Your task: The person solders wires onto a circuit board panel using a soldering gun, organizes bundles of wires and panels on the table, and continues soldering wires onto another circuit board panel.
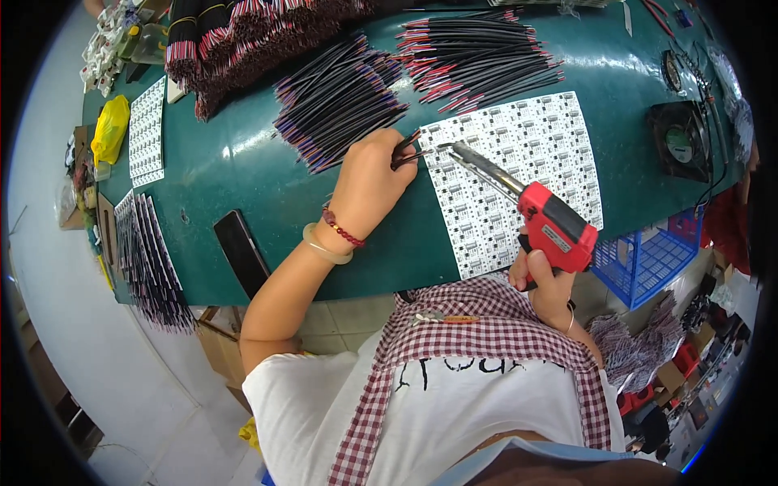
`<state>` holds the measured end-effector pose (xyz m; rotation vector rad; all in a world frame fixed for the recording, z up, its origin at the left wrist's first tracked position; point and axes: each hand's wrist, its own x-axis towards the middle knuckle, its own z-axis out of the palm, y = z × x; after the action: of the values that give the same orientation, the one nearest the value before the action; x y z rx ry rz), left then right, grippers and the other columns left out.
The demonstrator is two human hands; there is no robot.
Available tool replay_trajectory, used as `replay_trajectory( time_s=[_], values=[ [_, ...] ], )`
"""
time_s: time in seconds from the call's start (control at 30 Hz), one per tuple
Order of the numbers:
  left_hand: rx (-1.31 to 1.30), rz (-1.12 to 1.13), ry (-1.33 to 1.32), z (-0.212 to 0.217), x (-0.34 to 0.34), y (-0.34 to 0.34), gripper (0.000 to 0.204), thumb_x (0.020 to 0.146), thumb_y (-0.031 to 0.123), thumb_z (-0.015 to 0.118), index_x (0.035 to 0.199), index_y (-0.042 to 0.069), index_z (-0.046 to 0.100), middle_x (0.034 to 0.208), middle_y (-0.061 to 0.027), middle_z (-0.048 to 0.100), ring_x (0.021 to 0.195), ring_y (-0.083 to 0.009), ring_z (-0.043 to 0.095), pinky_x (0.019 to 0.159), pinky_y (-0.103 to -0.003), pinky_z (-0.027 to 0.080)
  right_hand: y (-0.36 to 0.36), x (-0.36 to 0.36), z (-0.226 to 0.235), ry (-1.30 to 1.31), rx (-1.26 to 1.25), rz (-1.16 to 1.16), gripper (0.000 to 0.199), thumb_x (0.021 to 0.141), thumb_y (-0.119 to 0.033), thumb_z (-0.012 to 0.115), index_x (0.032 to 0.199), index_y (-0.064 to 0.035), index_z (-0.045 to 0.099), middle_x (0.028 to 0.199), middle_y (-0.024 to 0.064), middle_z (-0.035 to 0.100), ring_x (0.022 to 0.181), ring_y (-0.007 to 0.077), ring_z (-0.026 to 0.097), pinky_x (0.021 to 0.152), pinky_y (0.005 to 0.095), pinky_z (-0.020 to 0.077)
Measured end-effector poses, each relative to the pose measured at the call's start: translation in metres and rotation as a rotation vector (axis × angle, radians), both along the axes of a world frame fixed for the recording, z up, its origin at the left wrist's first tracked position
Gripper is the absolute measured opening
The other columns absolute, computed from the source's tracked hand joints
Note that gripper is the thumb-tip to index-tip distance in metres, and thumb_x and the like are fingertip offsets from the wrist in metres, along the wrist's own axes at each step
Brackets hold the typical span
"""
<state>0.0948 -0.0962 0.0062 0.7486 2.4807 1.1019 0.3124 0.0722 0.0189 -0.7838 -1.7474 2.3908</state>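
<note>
My left hand (pixel 374 174) is closed around a short black cable (pixel 407 151) with stripped, coloured ends, just beyond the left edge of a white circuit board panel (pixel 527 174). In my right hand (pixel 549 293) is a red and black soldering gun (pixel 557 231), gripped by its handle. Its metal barrel slants up to the left over the panel, and the tip is close to the far left corner, near the cable ends. Whether tip and cable touch I cannot tell. Rows of small printed components cover the panel.
Two piles of black cables, one left (pixel 332 101) and one right (pixel 482 61), lie behind my hands. Big cable bundles (pixel 243 36) sit further back. A phone (pixel 241 253), finished-looking boards with wires (pixel 150 259), a fan (pixel 679 139) and a blue basket (pixel 648 263) surround the work area.
</note>
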Motion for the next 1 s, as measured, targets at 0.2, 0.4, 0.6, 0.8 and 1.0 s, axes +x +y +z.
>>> replay_trajectory(
  time_s=[0.2, 0.4, 0.6, 0.8, 1.0],
  values=[
    [-0.048, -0.033, 0.064, 0.004, -0.002, 0.002, 0.014, 0.070, 0.004, 0.062, 0.079, -0.005, 0.059, 0.076, -0.0167, 0.063, 0.068, -0.0303, 0.062, 0.064, -0.034, 0.049, -0.003, -0.005, -0.002, -0.054, -0.067, 0.022, 0.034, 0.092, -0.020, 0.052, 0.115, 0.0029, 0.044, 0.059, 0.0053, 0.047, 0.047, 0.0122, 0.044, 0.048, 0.0273, 0.0398],
    [-0.090, -0.044, 0.058, 0.004, -0.005, 0.003, 0.015, 0.070, 0.006, 0.062, 0.079, -0.005, 0.059, 0.075, -0.0170, 0.063, 0.068, -0.0311, 0.062, 0.064, -0.035, 0.048, -0.006, -0.009, 0.001, -0.107, -0.076, -0.014, 0.020, 0.091, -0.010, 0.052, 0.073, -0.0009, 0.051, 0.058, 0.0023, 0.050, 0.050, 0.0088, 0.048, 0.048, 0.0236, 0.0397],
    [-0.087, -0.058, 0.076, 0.004, -0.007, 0.003, 0.015, 0.069, 0.007, 0.061, 0.078, -0.005, 0.058, 0.075, -0.0182, 0.061, 0.068, -0.0334, 0.060, 0.064, -0.037, 0.047, -0.006, -0.009, 0.002, -0.128, 0.035, 0.062, 0.022, 0.092, -0.011, 0.051, 0.072, -0.0008, 0.051, 0.058, 0.0022, 0.050, 0.051, 0.0088, 0.048, 0.049, 0.0237, 0.0396],
    [-0.080, -0.067, 0.099, 0.002, -0.007, 0.002, 0.014, 0.069, 0.007, 0.060, 0.076, -0.005, 0.056, 0.073, -0.0184, 0.060, 0.068, -0.0344, 0.059, 0.064, -0.038, 0.046, -0.010, -0.013, 0.009, -0.117, -0.036, 0.015, 0.025, 0.092, -0.009, 0.049, 0.068, -0.0011, 0.049, 0.057, 0.0029, 0.049, 0.050, 0.0096, 0.048, 0.049, 0.0242, 0.0405],
    [-0.095, -0.090, 0.130, 0.003, -0.009, 0.002, 0.015, 0.069, 0.008, 0.060, 0.074, -0.005, 0.055, 0.071, -0.0187, 0.059, 0.067, -0.0349, 0.058, 0.063, -0.039, 0.046, -0.009, -0.009, 0.001, -0.139, 0.013, 0.051, 0.034, 0.091, -0.018, 0.051, 0.117, 0.0033, 0.045, 0.058, 0.0059, 0.046, 0.046, 0.0128, 0.045, 0.048, 0.0278, 0.0397]
  ],
)
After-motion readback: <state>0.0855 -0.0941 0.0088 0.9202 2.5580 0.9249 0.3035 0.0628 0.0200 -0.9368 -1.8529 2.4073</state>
